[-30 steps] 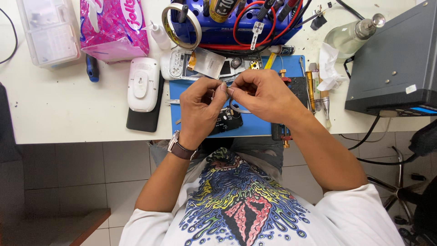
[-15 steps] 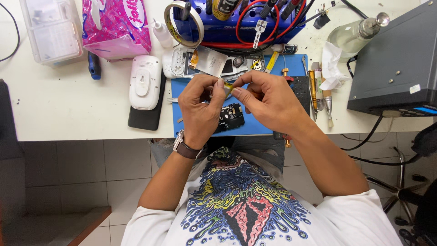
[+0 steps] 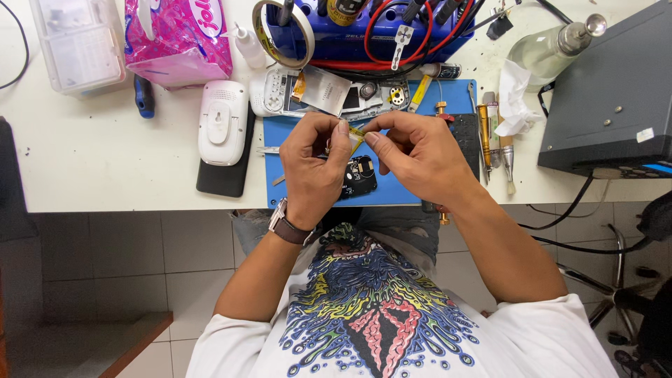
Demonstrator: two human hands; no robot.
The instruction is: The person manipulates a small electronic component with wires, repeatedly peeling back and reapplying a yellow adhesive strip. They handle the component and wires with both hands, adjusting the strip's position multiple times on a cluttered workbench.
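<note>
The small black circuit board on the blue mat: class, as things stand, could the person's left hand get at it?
Probably yes. The circuit board lies on the blue mat right beside the left hand, uncovered. But that hand and the right hand pinch a small yellow strip, so it would need to let go first.

I see a white table carrying a blue mat, white handset, pink tissue pack and grey box.

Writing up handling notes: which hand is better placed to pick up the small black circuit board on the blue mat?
Probably the left hand: it sits right beside the black circuit board, nearly over it. The right hand is slightly farther. Both pinch a small yellow strip.
</note>
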